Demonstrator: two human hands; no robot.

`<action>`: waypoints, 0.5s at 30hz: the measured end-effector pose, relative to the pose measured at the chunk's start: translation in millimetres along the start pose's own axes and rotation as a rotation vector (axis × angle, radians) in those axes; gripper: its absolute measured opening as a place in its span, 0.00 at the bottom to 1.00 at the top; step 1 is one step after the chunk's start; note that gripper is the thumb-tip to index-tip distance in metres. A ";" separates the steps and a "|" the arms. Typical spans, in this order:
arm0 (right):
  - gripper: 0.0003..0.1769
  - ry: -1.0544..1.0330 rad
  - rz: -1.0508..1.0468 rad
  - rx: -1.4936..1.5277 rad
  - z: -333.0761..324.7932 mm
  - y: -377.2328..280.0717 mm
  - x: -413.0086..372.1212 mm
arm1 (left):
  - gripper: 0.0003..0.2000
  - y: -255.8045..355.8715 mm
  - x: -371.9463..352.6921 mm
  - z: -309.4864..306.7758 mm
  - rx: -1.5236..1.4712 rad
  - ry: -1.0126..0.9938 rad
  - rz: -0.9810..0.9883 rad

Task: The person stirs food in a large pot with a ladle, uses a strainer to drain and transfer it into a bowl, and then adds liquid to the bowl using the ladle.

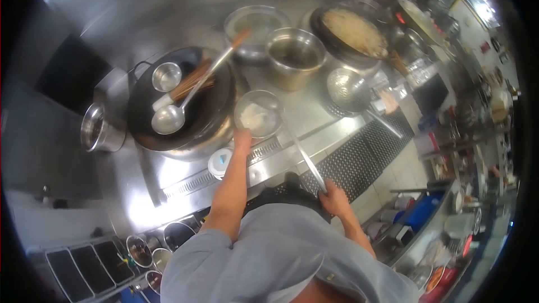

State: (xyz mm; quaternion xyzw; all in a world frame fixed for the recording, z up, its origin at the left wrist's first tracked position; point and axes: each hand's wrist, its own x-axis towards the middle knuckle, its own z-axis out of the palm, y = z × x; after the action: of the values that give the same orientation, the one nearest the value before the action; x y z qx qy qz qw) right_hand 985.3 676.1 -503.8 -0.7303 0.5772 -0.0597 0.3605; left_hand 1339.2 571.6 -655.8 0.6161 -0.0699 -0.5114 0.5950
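Note:
A long-handled metal scoop [264,130] with a wide round head holds pale, whitish food [254,115] over the front of the steel counter. My right hand [335,199] is wrapped around the end of its handle, close to my waist. At the near left rim of the head, my left hand [242,137] is closed, its fingertips partly hidden. Just below that hand stands a small white lidded container [220,161] with a blue spot on top. Left of my left hand, a large dark wok [137,112] carries a ladle [168,119], a bamboo brush [188,85] and a small metal cup [167,77].
Behind the scoop stand a deep metal pot [296,64] and a wide metal basin [258,14]. A pan of pale food [353,31] and a perforated skimmer [345,87] are to the right. A metal pot [104,129] flanks the wok. Black matting [365,160] covers the floor.

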 end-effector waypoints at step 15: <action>0.21 -0.153 -0.324 0.423 -201.6 -142.5 204.7 | 0.38 -71.5 -72.3 0.9 0.755 0.394 0.357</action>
State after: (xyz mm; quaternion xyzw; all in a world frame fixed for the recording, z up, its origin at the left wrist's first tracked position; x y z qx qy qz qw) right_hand 1064.7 412.9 -338.5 -0.7239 0.3989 -0.1806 0.5331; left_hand 1267.3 641.4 -673.6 0.8535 -0.2421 -0.2127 0.4095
